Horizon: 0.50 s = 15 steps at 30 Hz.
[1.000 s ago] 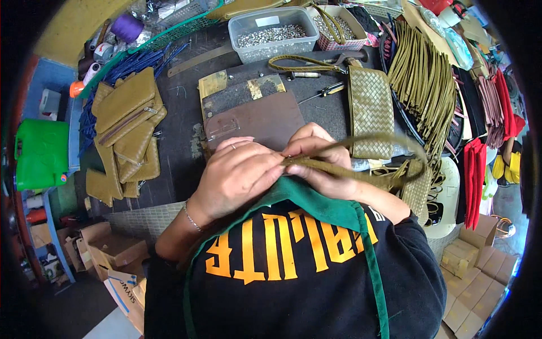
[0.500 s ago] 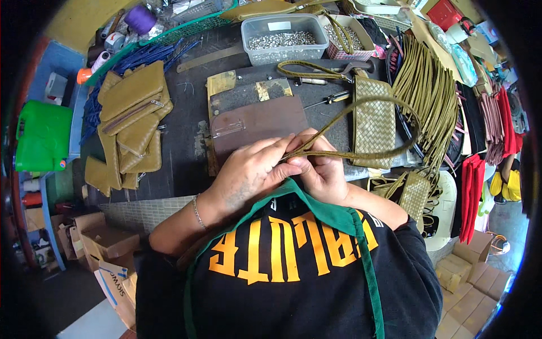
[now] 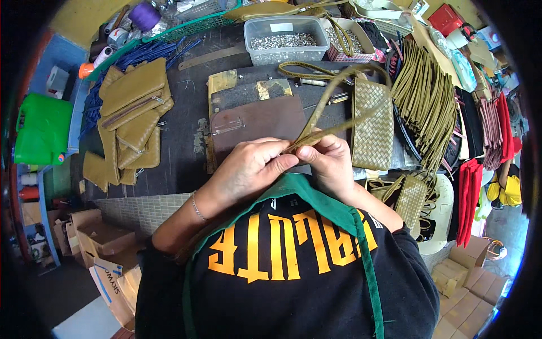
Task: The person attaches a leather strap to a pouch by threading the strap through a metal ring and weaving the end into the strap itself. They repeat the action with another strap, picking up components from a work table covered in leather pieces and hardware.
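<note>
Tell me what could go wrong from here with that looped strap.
The olive strap is pinched where its sides meet, by the left hand and right hand, so it might slip out of line. Its loop overlaps the woven pouch in view and might snag on it. The tub of small metal pieces is open, so a knock could spill them.

A workshop where bags are made, by the look of it: a dark, scuffed workbench point(image 3: 189, 113) carries a pile of matching olive pouches point(image 3: 134, 85) at 10 o'clock, a purple thread spool point(image 3: 145, 17) and a metal ruler point(image 3: 212, 58) at 11, a clear tub point(image 3: 285, 57) of small shiny metal pieces at 12, and a thick bundle of olive straps point(image 3: 426, 101) at 2; cardboard boxes point(image 3: 101, 234) stand at 8
</note>
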Each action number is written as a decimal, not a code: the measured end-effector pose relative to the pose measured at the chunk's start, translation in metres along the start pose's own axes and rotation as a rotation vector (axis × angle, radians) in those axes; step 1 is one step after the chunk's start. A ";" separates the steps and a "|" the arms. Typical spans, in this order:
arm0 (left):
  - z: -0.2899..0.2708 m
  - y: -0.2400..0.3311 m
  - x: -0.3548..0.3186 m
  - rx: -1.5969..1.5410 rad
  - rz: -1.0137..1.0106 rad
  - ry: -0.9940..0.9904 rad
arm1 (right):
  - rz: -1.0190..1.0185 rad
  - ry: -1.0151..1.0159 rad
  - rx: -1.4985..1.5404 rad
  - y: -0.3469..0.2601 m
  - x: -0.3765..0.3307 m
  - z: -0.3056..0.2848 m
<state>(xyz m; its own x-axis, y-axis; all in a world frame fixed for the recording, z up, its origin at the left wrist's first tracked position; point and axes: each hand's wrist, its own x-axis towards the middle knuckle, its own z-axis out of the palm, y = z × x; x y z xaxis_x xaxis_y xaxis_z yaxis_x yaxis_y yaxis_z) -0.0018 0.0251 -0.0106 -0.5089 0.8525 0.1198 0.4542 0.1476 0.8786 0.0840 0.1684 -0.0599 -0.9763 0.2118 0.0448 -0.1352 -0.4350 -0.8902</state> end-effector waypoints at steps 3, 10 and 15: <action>-0.002 -0.001 -0.002 -0.126 -0.068 -0.024 | -0.044 0.003 0.002 0.003 0.003 -0.001; -0.010 -0.009 -0.001 -0.273 -0.184 -0.175 | 0.122 -0.176 0.472 -0.002 0.012 -0.011; -0.013 -0.015 -0.002 -0.506 -0.238 -0.210 | 0.016 -0.144 0.362 0.000 0.016 -0.001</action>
<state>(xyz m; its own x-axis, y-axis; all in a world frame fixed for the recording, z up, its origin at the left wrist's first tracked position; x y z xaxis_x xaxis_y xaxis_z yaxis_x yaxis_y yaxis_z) -0.0169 0.0153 -0.0178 -0.3746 0.9139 -0.1564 -0.0860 0.1337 0.9873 0.0683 0.1729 -0.0596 -0.9891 0.0881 0.1183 -0.1452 -0.7232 -0.6752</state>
